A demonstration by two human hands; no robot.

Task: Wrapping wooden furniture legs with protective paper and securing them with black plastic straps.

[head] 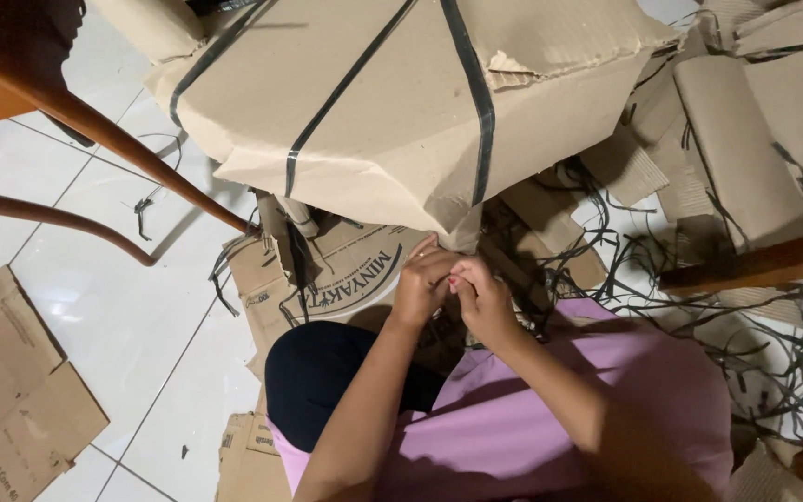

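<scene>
While both hands meet low in the middle, this is how things lie.
Left hand (420, 284): fingers curled, pinching something too small to tell.
Right hand (480, 296): fingers bent, touching the left hand.
Cardboard bundle (401, 102): tied with black straps (480, 102), just above both hands.
Floor (113, 307): white tiles, flat cardboard at the left edge.

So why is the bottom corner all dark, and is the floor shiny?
Head view: the white tile floor shows soft glare patches; the person's right arm falls into deep shadow at the lower right; both hands, left hand and right hand, look slightly blurred under the strapped cardboard bundle.
</scene>
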